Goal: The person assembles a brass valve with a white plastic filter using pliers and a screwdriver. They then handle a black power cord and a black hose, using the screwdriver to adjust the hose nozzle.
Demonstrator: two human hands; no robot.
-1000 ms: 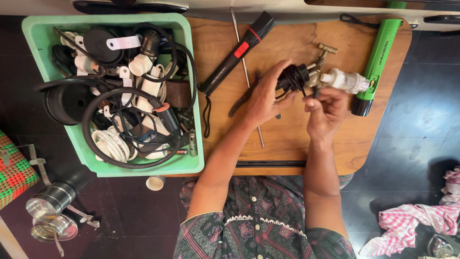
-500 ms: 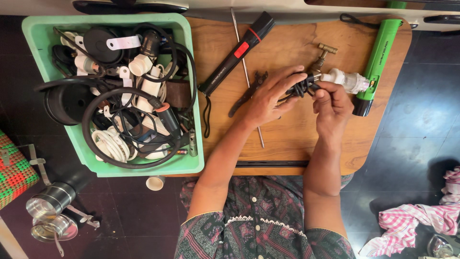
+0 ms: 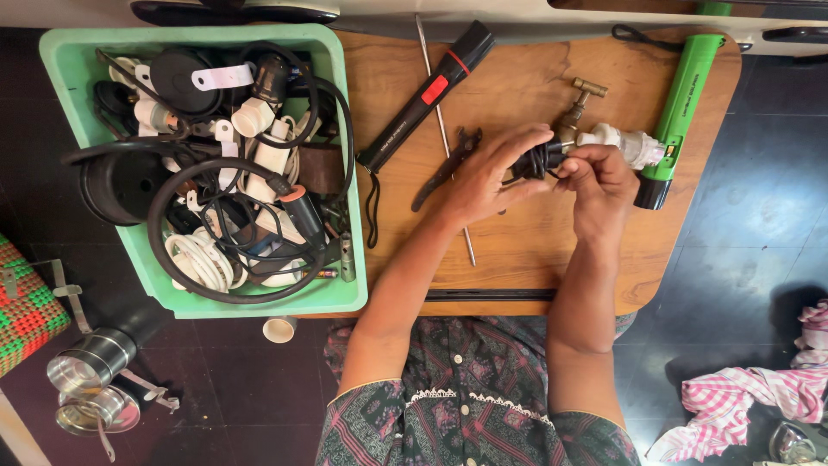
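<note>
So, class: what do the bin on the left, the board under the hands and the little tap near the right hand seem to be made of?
Bin: probably plastic, judging by its even mint green colour and smooth moulded rim.
Board: looks like wood, with brown grain streaks and a slight varnished sheen.
Tap: likely brass, a dull yellow metal with a T-shaped handle.

**Colours around a wooden table**

A warm brown, grained wooden table [image 3: 535, 250] carries a black torch [image 3: 424, 97] with a red switch and a bright green torch [image 3: 679, 108] tipped in black. A mint-green plastic tub [image 3: 78, 60] holds black cables and white fittings. The small part [image 3: 536, 160] between both hands is black. The person's sleeves show a dark floral print. A pink-and-white checked cloth [image 3: 742, 397] lies on the dark floor.
</note>
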